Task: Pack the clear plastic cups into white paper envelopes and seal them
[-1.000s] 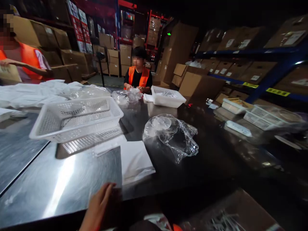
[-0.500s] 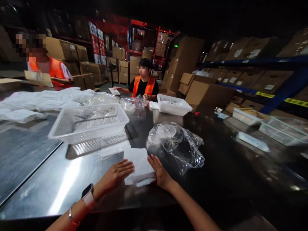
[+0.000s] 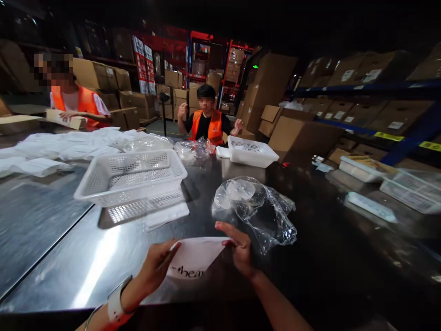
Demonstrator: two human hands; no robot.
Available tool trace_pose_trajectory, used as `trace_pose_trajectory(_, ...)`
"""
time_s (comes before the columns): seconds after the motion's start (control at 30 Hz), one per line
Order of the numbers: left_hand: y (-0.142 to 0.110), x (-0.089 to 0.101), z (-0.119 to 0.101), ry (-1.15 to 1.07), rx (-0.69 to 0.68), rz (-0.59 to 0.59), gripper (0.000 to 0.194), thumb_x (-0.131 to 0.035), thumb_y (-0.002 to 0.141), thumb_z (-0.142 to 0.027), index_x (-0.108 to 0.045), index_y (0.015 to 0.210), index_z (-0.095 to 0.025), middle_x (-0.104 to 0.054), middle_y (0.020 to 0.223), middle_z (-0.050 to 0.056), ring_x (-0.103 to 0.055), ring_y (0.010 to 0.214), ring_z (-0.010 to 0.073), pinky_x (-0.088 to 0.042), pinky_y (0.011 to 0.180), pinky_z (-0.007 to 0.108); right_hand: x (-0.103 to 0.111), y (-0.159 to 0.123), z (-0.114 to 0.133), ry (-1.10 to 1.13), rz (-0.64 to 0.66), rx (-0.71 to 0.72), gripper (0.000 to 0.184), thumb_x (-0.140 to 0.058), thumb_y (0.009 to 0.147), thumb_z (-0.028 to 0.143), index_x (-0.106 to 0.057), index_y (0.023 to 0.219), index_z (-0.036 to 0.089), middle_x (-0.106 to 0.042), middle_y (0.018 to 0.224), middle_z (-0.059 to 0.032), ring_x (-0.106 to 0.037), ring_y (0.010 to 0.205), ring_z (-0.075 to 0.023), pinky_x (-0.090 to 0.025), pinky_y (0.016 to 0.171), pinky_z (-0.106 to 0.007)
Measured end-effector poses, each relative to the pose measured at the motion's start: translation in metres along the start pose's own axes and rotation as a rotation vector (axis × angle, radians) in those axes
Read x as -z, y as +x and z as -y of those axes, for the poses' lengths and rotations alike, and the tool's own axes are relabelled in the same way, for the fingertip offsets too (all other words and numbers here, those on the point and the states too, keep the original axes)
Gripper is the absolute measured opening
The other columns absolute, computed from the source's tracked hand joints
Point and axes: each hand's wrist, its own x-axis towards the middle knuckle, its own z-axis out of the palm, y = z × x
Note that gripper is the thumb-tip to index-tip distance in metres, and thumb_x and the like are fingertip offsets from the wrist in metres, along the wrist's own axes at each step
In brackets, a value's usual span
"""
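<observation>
A thin white sheet (image 3: 196, 255) with dark printed lettering hangs between my two hands over the near part of the metal table. My left hand (image 3: 156, 264) pinches its left top corner between thumb and fingers. At the opposite corner my right hand (image 3: 243, 248) grips with the thumb side, its index finger stretched out. Whether the sheet is a flat bag or a single layer, I cannot tell. Just beyond lie a folded white piece (image 3: 168, 215) and a crumpled clear plastic bag (image 3: 255, 207) with round translucent pieces in it.
A white perforated basket (image 3: 131, 177) stands left of centre, a smaller one (image 3: 253, 151) farther back. White packets (image 3: 65, 147) are heaped at the far left. Two co-workers in orange vests (image 3: 206, 126) sit across the table (image 3: 113, 257). More trays (image 3: 361, 169) stand at right.
The white sheet lay flat under my hands; now it is lifted by its corners, showing lettering. The co-worker opposite has put down a white piece and raised both hands.
</observation>
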Motion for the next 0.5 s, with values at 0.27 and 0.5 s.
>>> trace_pose_trajectory(0.27, -0.02, -0.015, -0.003, 0.088, -0.037, -0.158, 0.058, -0.042, 0.096, -0.064, -0.082, 0.092, -0.023, -0.078, 0.074, 0.007, -0.072, 0.064, 0.0204, -0.057, 0.063, 0.024, -0.025, -0.041, -0.013, 0.334, -0.077, -0.465, 0.068, -0.075, 0.069, 0.075, -0.077, 0.108, 0.02, -0.077, 0.098, -0.014, -0.073, 0.093, -0.0297, -0.061, 0.084, -0.044)
trace_pose_trajectory(0.5, 0.002, -0.009, 0.009, 0.044, 0.082, -0.219, 0.059, -0.048, 0.091, -0.067, -0.082, 0.091, -0.019, -0.079, 0.081, 0.01, -0.073, 0.073, 0.0236, -0.058, 0.063, 0.027, -0.043, -0.029, -0.007, 0.06, -0.259, -0.255, 0.046, -0.057, 0.092, 0.062, -0.08, 0.093, 0.022, -0.078, 0.1, -0.0135, -0.074, 0.096, -0.0296, -0.06, 0.089, -0.044)
